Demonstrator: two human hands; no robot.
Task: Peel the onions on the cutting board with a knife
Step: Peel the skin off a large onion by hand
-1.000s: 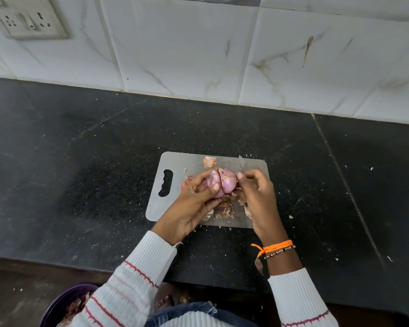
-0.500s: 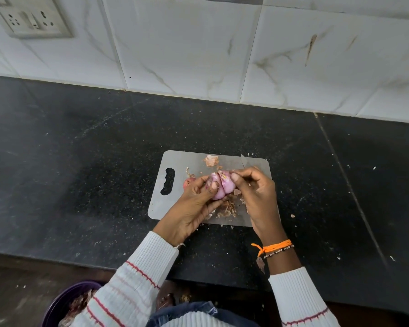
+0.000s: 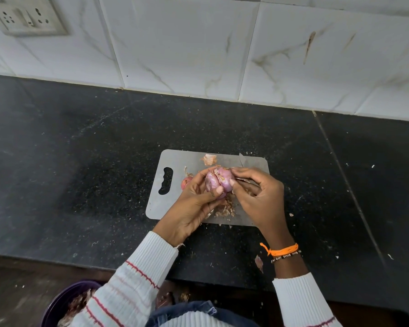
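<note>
gripping one purple onion (image 3: 219, 182) over the cutting board (image 3: 175, 161), left hand (image 3: 194, 208) and right hand (image 3: 257, 197) together

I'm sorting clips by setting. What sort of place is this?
Most likely a home kitchen: a dark stone countertop backed by white marble-look wall tiles, a wall socket, and a cutting board strewn with onion skins.

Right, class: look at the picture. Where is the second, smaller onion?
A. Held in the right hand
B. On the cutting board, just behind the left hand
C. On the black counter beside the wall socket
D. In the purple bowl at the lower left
B: the small reddish onion lies on the cutting board, partly hidden behind the left hand.
</note>
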